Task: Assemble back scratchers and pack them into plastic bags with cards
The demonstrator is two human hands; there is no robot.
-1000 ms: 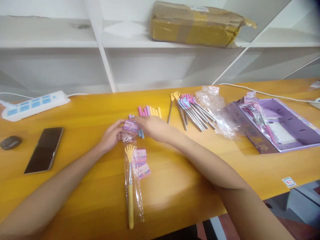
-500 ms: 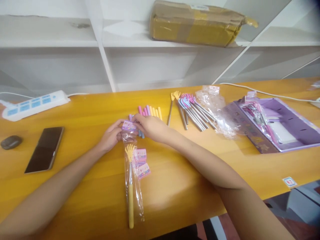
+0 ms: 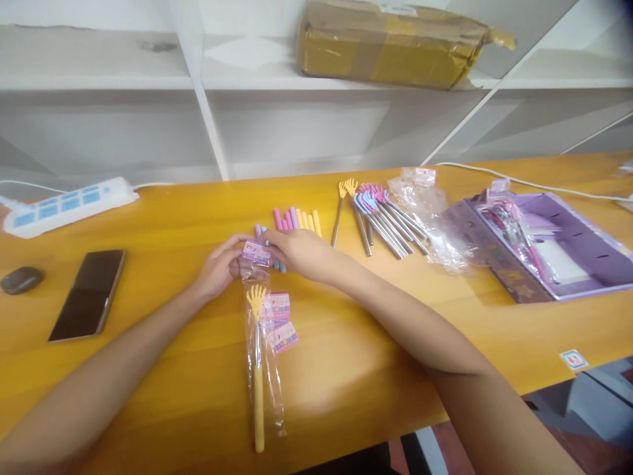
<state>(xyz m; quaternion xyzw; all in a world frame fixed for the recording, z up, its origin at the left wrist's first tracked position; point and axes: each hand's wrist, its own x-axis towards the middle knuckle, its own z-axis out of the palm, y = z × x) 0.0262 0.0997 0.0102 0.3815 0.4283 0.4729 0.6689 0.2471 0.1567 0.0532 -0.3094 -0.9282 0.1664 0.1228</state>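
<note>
Left hand point(image 3: 217, 270) and right hand point(image 3: 301, 254) both have fingers pinching the printed card point(image 3: 256, 253) topping a clear bag point(image 3: 275, 389) on the worktop point(image 3: 356, 369). Yellow back scratcher point(image 3: 259, 402) is at 6 o'clock from that, can't tell if it's inside the bag. Loose cards point(image 3: 283, 337) at 5, metal scratchers point(image 3: 383, 227) just shy of 3.

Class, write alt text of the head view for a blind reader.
The left hand holds a pink-and-purple card topping a clear bag, with the right hand at the card's other side. Below, the bag and a yellow back scratcher overlap on a table; more scratchers and a purple box lie to the right.
</note>
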